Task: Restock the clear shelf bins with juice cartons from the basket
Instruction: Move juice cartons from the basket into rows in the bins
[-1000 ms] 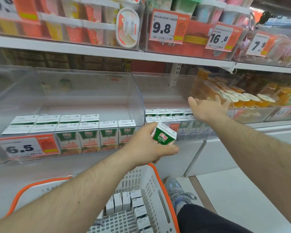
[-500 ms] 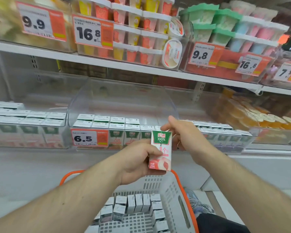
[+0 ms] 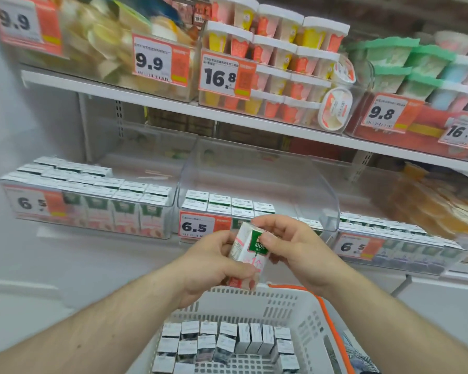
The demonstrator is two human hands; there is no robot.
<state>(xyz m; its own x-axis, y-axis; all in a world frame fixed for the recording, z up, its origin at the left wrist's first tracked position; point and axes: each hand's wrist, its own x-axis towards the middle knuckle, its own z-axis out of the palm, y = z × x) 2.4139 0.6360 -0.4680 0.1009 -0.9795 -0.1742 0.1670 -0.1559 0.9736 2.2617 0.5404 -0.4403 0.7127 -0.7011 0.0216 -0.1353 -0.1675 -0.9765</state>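
Note:
A small juice carton (image 3: 247,255), white and pink with a green top panel, is held upright between both hands above the basket. My left hand (image 3: 216,268) grips its lower half from the left. My right hand (image 3: 295,247) pinches its upper part from the right. The white basket (image 3: 289,309) with an orange handle sits below, holding several more cartons (image 3: 222,344). Behind the hands, the middle clear bin (image 3: 319,190) has two rows of cartons at its front. The left clear bin (image 3: 92,201) and the right clear bin (image 3: 405,244) also hold cartons.
The upper shelf (image 3: 173,103) carries bins of dessert cups (image 3: 278,63) and price tags. Orange jelly cups (image 3: 438,209) fill a bin at far right. A 6.5 price tag (image 3: 200,226) fronts the middle bin. A white cabinet front lies below the shelf.
My right hand came back from the right bin and took hold of the carton's top. The carton turned upright between both hands, and the view swung left.

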